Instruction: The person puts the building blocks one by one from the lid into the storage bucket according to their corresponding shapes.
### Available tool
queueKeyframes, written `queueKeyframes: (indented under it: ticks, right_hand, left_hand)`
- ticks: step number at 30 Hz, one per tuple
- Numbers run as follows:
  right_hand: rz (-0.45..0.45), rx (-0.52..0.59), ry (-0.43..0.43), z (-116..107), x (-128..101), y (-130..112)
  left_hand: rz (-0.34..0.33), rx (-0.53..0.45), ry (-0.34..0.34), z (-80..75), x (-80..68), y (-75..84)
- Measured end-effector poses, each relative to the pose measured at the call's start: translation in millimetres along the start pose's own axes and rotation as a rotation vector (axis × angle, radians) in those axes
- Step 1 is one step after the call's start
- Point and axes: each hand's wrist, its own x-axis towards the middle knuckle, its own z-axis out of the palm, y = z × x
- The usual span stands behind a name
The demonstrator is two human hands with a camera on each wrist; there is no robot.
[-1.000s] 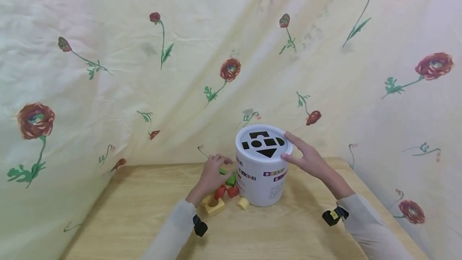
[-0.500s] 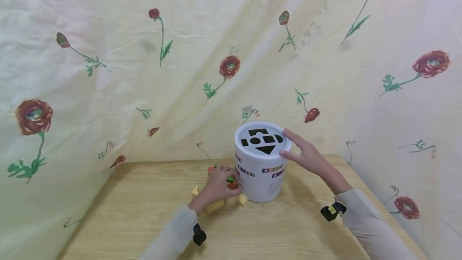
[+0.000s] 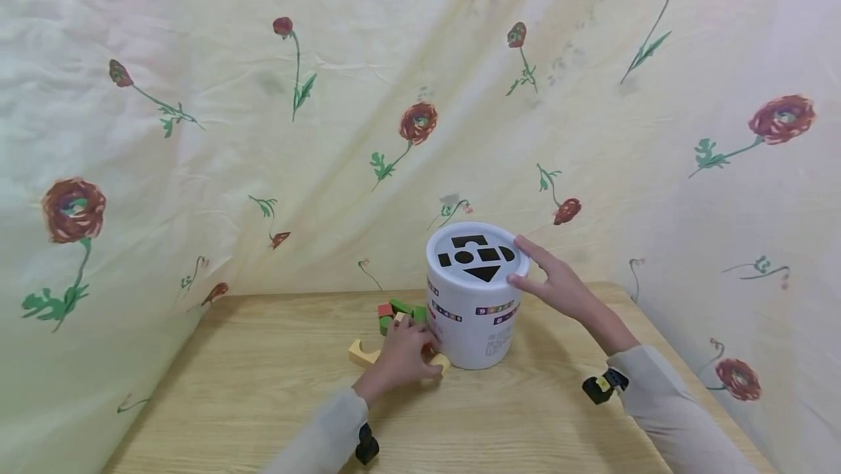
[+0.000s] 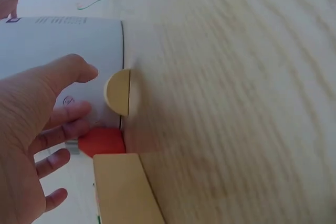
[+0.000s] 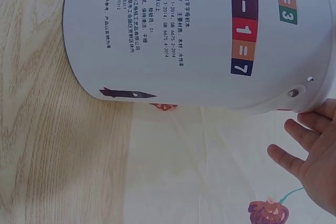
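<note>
We steady white bucket, right hand flat-fingered on lid rim; left hand loosely spread, empty, among blocks. Next needs firm pinch on one.

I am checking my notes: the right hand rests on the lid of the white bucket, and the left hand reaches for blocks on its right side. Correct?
Not quite. The head view shows the blocks and the left hand on the left side of the white bucket. The right hand does rest on the lid.

upright white tub with shape-cut lid, against right hand fingertips; small coloured blocks scattered just beside and under left hand.
</note>
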Motion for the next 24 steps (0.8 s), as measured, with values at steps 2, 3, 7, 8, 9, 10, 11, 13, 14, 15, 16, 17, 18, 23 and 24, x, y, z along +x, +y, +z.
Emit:
queueKeyframes:
  ticks: [2,3,7,8,9,10,11,13,14,15,16,17,18,23,24]
  right_hand:
    - [-0.002,-0.002,-0.001,0,0,0]
    - [-0.003,-0.003,-0.001,1,1,0]
    - [-0.005,0.000,-0.002,1,2,-1]
    - [-0.004,0.002,-0.003,1,1,-1]
    - [-0.003,0.005,-0.003,1,1,-2]
    - [-0.001,0.007,-0.005,1,1,-2]
    - [0.001,0.010,-0.006,1,0,-2]
    - [0.004,0.015,-0.010,1,0,-3]
    - [0.005,0.017,-0.010,1,-1,-3]
    - [0.006,0.020,-0.011,1,-1,-2]
    - [0.006,0.022,-0.011,1,-1,-2]
    - [0.006,0.023,-0.012,0,-1,-2]
    - [0.003,0.022,-0.014,0,0,-1]
    - [-0.009,0.013,-0.018,-2,3,3]
    - [-0.010,0.012,-0.020,-2,4,3]
  left_hand:
    - [-0.004,0.013,0.012,2.9,-0.9,0.5]
    - [-0.003,0.021,0.021,4.4,-1.3,0.7]
    - [0.005,0.081,0.046,11.0,-3.1,0.8]
    - [0.010,0.096,0.052,12.7,-3.7,0.8]
    - [0.015,0.110,0.057,14.2,-4.4,1.0]
    - [0.019,0.127,0.061,15.6,-5.0,1.0]
    - [0.023,0.138,0.066,16.9,-5.7,1.1]
    - [0.034,0.154,0.078,18.8,-6.8,1.4]
    - [0.038,0.159,0.082,19.5,-7.3,1.8]
    - [0.043,0.167,0.086,19.9,-7.5,2.1]
    - [0.048,0.173,0.090,20.1,-7.7,2.5]
    - [0.051,0.174,0.091,19.8,-7.7,3.1]
    - [0.053,0.179,0.093,19.5,-7.5,3.6]
    - [0.043,0.170,0.065,17.8,-7.4,5.8]
    - [0.043,0.163,0.057,17.6,-7.8,6.2]
